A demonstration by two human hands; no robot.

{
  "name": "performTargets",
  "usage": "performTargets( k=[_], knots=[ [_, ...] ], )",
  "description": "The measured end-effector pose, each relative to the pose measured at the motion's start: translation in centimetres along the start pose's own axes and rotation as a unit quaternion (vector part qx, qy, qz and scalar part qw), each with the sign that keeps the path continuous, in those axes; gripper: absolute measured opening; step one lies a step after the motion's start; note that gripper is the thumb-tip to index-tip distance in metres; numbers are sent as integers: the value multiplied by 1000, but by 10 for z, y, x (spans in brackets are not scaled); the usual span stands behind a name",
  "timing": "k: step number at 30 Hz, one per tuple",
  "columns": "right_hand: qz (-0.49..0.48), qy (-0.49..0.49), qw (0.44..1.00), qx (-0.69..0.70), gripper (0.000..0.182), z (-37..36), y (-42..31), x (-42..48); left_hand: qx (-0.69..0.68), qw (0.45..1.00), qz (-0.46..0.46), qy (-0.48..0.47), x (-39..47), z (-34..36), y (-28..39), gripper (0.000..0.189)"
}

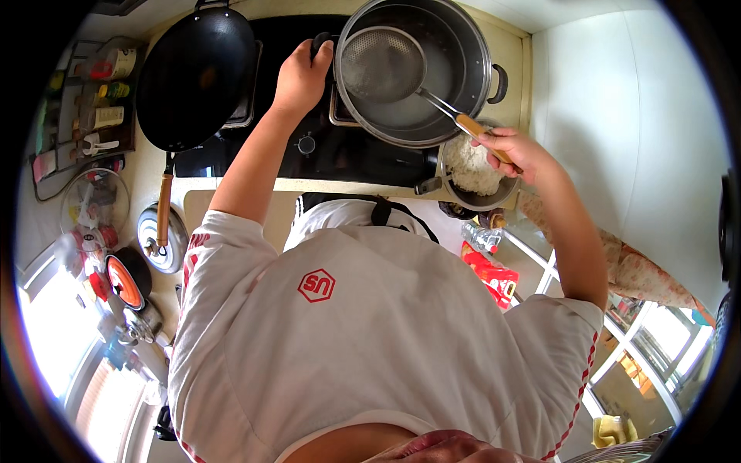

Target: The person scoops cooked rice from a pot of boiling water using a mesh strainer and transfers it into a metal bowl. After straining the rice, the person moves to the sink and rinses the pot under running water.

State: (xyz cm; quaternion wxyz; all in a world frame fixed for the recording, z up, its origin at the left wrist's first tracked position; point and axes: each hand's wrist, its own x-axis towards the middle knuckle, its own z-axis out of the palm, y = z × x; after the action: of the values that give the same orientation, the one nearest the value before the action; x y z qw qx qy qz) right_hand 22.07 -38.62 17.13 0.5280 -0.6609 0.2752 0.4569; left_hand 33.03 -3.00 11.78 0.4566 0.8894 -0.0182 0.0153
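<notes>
A large metal pot (457,124) stands on the stove at the top, with cloudy liquid inside. My left hand (304,75) grips the pot's black side handle (322,39). In my right hand (515,151) is the wooden handle of a metal strainer (382,63), whose round mesh bowl is over the pot's left part; whether it touches the liquid I cannot tell. Under my right hand, a smaller metal pot (483,202) holds white cooked rice (472,168), with its short dark handle pointing left.
A black wok (197,81) with a wooden handle sits on the stove's left side. Left of it are a rack of bottles (107,116), a metal lid (168,231) and an orange-and-black pan (124,280). A white wall (602,116) rises at the right. The glass stove (359,156) has a knob in front.
</notes>
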Motion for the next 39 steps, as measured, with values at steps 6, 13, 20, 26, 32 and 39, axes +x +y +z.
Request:
performTargets(
  k=[6,13,20,26,32,39],
  knots=[
    [-51,86,989,-107,29,-34,-16,-24,-13,999,-26,-28,1,-3,2,43],
    [-115,239,872,-412,24,-86,-58,-40,-3,998,-34,-51,2,-2,1,44],
    [-187,313,661,-656,22,-66,-93,-48,19,1000,7,-14,-2,-1,-4,46],
    [-150,228,717,-642,23,-55,-77,-20,9,1000,14,-13,-3,1,-2,47],
    [21,64,954,-291,21,-38,-25,8,17,1000,7,-16,-5,1,3,49],
    [16,-10,1000,4,28,4,28,18,24,999,16,-18,-5,0,2,49]
  ],
)
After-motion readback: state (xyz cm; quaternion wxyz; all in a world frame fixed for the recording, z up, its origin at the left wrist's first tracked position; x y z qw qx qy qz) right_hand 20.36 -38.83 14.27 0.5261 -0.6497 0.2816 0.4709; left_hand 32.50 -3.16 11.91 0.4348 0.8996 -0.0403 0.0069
